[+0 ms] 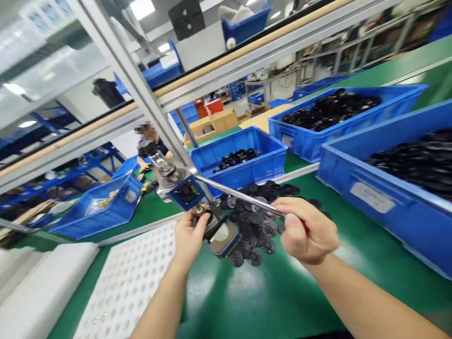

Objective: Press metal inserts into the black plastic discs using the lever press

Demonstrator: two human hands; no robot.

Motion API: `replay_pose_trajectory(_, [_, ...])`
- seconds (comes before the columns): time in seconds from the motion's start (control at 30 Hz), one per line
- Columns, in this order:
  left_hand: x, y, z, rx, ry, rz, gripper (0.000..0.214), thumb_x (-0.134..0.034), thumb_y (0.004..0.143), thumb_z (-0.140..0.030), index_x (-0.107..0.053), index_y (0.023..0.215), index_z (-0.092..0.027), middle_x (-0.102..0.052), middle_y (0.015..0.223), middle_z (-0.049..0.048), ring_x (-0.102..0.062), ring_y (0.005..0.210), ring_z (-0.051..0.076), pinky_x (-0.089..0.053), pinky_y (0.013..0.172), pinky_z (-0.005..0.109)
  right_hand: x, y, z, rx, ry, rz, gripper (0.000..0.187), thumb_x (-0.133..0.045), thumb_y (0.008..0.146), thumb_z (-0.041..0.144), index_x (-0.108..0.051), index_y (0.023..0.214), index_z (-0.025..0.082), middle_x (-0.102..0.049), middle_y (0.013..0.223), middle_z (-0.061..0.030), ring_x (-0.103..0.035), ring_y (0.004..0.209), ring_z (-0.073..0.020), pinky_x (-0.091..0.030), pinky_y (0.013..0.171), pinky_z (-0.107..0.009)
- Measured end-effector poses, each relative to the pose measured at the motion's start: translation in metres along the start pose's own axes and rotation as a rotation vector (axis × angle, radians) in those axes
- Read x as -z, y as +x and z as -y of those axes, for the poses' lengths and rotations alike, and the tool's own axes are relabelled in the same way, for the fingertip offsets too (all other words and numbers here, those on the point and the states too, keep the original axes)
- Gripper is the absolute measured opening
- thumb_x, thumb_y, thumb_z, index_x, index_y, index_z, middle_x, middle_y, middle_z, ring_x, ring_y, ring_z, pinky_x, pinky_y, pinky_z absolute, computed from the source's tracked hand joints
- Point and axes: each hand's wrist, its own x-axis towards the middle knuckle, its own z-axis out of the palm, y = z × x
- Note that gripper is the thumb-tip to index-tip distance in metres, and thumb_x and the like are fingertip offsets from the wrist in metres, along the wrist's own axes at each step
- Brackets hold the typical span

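A small blue hand press (187, 190) stands on the green bench, its steel lever (240, 194) reaching to the right. My right hand (305, 230) is closed round the end of that lever. My left hand (189, 235) pinches a small black part (208, 217) under the press head, above the white pad on the press base (223, 235). A heap of black round parts (257, 216) lies just behind and right of the press, between my hands.
A white perforated tray (130, 282) lies at the left, white foam (38, 292) beyond it. Blue bins of black parts (243, 162) (339, 113) (399, 188) stand behind and right. An aluminium frame post (134, 80) rises over the press. A person sits far back.
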Motion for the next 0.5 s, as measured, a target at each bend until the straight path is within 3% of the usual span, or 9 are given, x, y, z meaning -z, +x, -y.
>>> replay_pose_trajectory(0.17, [-0.010,0.000,0.020,-0.019,-0.045,-0.048,0.030,-0.068,0.082,-0.040,-0.069,0.101,-0.017,-0.077,0.104,0.0103,-0.072,0.096,0.023,-0.056,0.089,0.035,0.007,-0.041,-0.027,-0.049,0.025,0.062,0.028,-0.053,0.082,0.008,-0.069,0.102,0.019,-0.072,0.084,-0.0045,-0.072,0.074,-0.0198,-0.060,0.061,-0.032])
replay_pose_trajectory(0.37, [-0.013,-0.001,0.026,-0.013,-0.060,-0.063,0.026,-0.070,0.081,-0.036,-0.067,0.099,-0.017,-0.076,0.103,0.0104,-0.072,0.096,0.023,-0.055,0.088,0.035,0.018,-0.023,-0.019,-0.039,-0.031,0.196,0.023,-0.053,0.083,0.009,-0.069,0.095,0.019,-0.073,0.079,-0.0032,-0.073,0.070,-0.0181,-0.060,0.059,-0.028])
replay_pose_trajectory(0.5, [-0.016,-0.004,0.029,-0.033,-0.048,-0.107,0.022,-0.069,0.081,-0.032,-0.064,0.098,-0.018,-0.076,0.104,0.0097,-0.071,0.098,0.023,-0.054,0.090,0.035,0.017,-0.035,-0.024,-0.100,-0.032,0.173,0.018,-0.058,0.083,0.012,-0.068,0.096,0.019,-0.072,0.078,-0.0031,-0.071,0.066,-0.0176,-0.058,0.057,-0.028])
